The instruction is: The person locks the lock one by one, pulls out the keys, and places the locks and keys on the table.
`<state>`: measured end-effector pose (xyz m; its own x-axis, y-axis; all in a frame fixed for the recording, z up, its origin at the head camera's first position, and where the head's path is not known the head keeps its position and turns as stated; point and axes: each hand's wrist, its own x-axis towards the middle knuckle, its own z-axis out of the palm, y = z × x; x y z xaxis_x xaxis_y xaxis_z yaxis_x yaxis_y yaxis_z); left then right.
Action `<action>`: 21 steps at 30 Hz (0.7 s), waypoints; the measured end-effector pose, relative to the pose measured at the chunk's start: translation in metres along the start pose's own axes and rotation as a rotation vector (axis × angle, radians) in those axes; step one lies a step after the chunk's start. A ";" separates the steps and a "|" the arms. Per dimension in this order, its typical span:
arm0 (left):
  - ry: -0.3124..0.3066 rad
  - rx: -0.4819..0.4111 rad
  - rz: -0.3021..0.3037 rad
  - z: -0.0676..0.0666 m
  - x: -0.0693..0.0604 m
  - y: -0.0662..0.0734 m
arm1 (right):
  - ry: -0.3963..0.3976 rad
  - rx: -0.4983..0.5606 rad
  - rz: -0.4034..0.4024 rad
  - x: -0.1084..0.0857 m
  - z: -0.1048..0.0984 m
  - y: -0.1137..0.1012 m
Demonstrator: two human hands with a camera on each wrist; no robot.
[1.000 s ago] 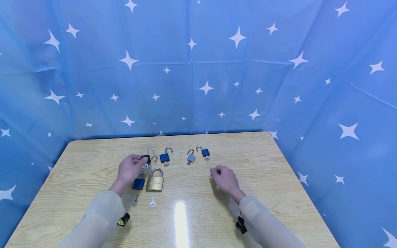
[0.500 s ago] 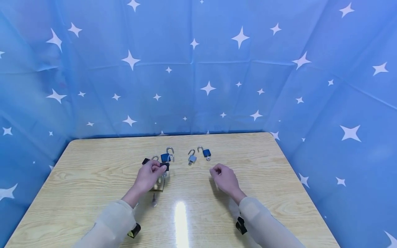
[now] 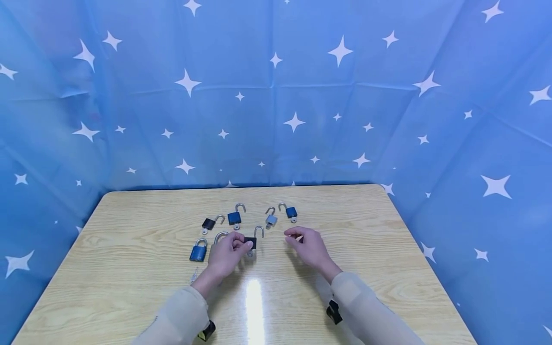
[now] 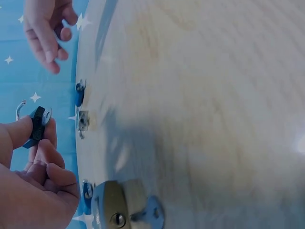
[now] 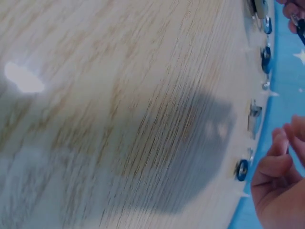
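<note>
Watching remotely, I find a small silver key (image 3: 194, 274) nearest me, short of the left fingers on the pale wood-grain table (image 3: 366, 287). Left of those fingers sits a blue padlock with a metal shackle (image 3: 198, 253); a large brass padlock (image 4: 114, 198) is mostly hidden behind my left hand (image 3: 226, 254) from the head camera. Its thumb and fingers are clamped on a small black padlock (image 3: 251, 243), shackle unlatched; my right hand (image 3: 311, 247) has loosely bent fingers holding nothing I can make out. Beyond the fingers, left to right, lie unlatched black (image 3: 209, 224), blue (image 3: 234, 218), pale grey (image 3: 271, 220) and blue (image 3: 291, 212) padlocks
</note>
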<state>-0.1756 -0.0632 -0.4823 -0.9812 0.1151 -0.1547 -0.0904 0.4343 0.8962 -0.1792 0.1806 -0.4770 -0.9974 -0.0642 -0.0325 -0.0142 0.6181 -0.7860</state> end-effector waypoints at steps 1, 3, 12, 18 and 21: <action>-0.003 -0.003 -0.001 0.002 -0.001 -0.001 | -0.009 0.007 -0.007 0.001 0.001 0.000; -0.016 -0.034 -0.001 0.005 -0.003 -0.003 | -0.027 0.015 -0.025 0.002 0.003 -0.001; -0.057 -0.127 0.004 0.018 -0.004 -0.001 | -0.075 -0.002 -0.111 0.006 0.007 -0.014; -0.080 -0.150 0.021 0.024 -0.006 -0.001 | -0.117 0.024 -0.169 0.007 0.011 -0.020; -0.090 -0.169 0.019 0.025 -0.007 0.000 | -0.138 0.053 -0.180 0.008 0.012 -0.021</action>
<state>-0.1642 -0.0420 -0.4917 -0.9646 0.2042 -0.1667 -0.1067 0.2759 0.9553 -0.1856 0.1576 -0.4685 -0.9600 -0.2783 0.0301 -0.1836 0.5450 -0.8181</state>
